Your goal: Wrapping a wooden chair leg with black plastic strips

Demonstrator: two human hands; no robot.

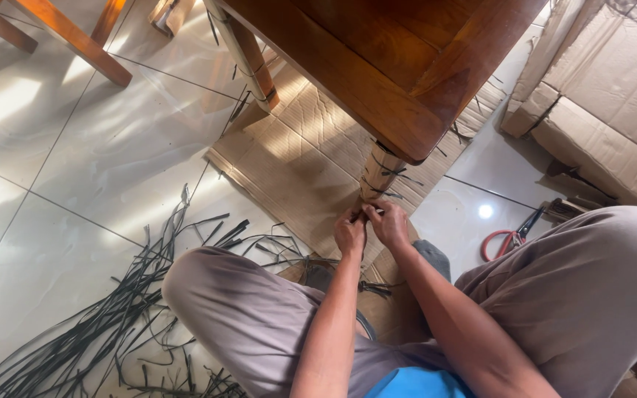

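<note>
Head view: the left hand [349, 233] and right hand [389, 221] meet side by side at the foot of a cardboard-wrapped table leg [379, 173], fingers pinched together on a thin black strap [390, 174] that binds the wrapping. The leg stands on flattened cardboard [296, 158] laid on the tiled floor [75, 147], beneath the corner of the wooden bench [377, 66]. A heap of loose black straps [112, 309] lies on the floor beside the person's left knee; red-handled scissors [509, 237] rest right of the leg.
</note>
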